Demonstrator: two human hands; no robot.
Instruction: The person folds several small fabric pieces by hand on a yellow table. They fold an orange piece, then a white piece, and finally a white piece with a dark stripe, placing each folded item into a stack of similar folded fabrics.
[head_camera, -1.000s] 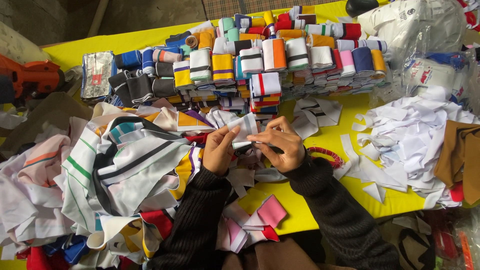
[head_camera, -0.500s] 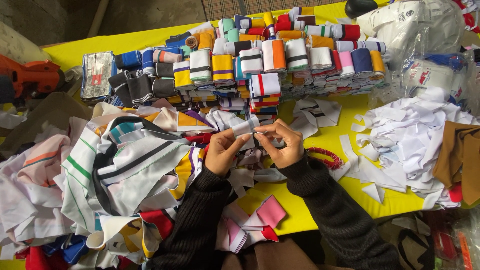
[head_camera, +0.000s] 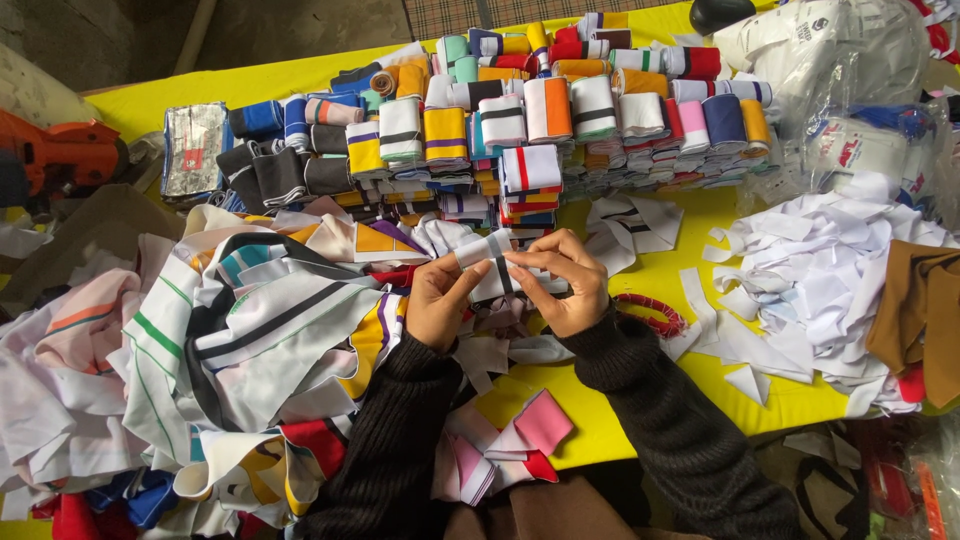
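White fabric strip with a dark stripe (head_camera: 490, 262) is pinched between both hands above the worktop (head_camera: 640, 300), long axis running across them: left hand (head_camera: 438, 305) fingers grip its near-left end, right hand (head_camera: 560, 285) fingers its right.

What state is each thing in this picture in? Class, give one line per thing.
White strip with black stripe: held folded between both hands.
Left hand: pinching the strip.
Right hand: pinching the strip.
Rolled bands: rolled, stacked in rows.
Loose striped fabric: unrolled, heaped.
White scraps: cut, piled.
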